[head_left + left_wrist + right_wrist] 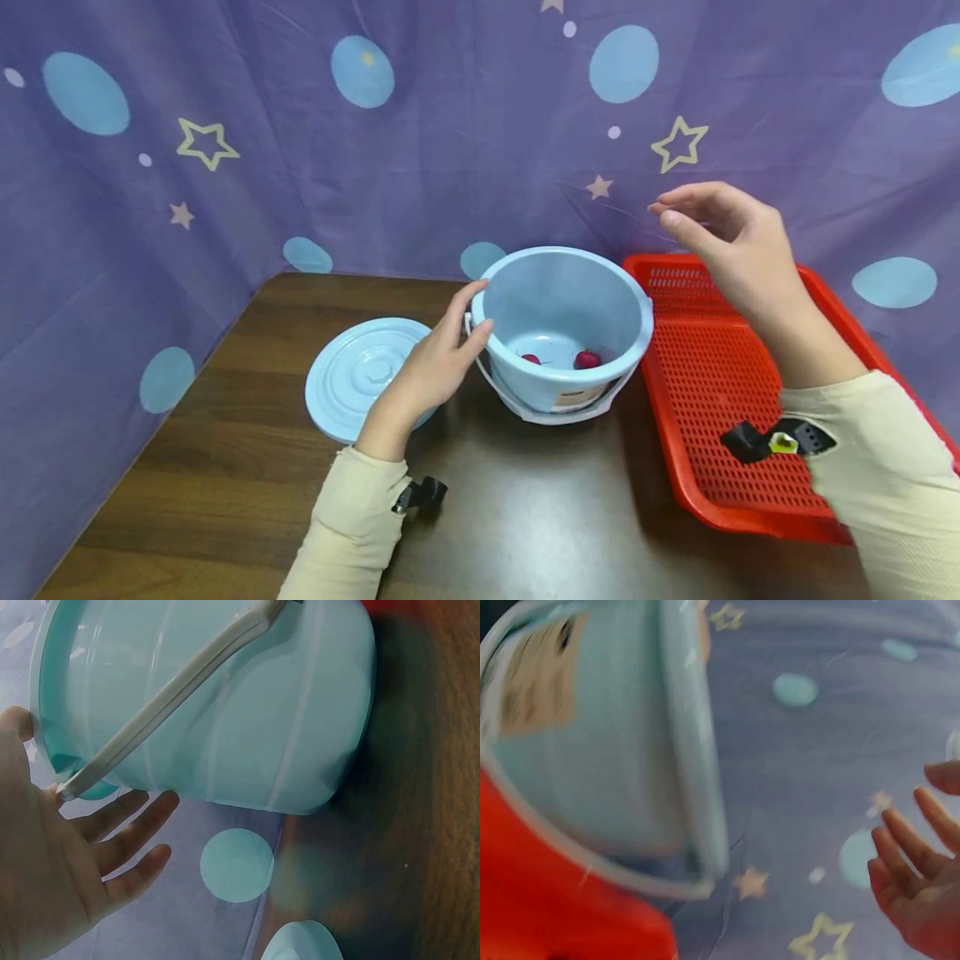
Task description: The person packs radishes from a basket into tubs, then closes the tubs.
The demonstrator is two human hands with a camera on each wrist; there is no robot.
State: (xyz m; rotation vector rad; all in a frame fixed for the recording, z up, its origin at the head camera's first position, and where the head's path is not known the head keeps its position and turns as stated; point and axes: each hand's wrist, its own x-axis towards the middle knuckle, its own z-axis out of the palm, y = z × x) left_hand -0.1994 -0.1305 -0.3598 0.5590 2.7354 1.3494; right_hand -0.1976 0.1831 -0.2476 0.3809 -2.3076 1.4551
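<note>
A light blue bucket (566,383) stands upright on the table, its pale handle (547,417) hanging down across the front. Two small, round, red radish-like pieces (587,359) lie on its bottom; a thin tail shows beside one. My left hand (431,367) rests at the bucket's left rim, thumb at the edge. In the left wrist view its fingers (124,840) extend loosely along the outer wall by the handle joint. Raised high above the red basket (712,367), my right hand (731,233) is loosely bent, fingers apart from the thumb, holding nothing.
The round blue lid (360,375) lies flat on the brown wooden table (225,467), left of the bucket and partly behind my left hand. The perforated basket sits close along the bucket's right side. A purple patterned cloth (450,150) hangs behind the table.
</note>
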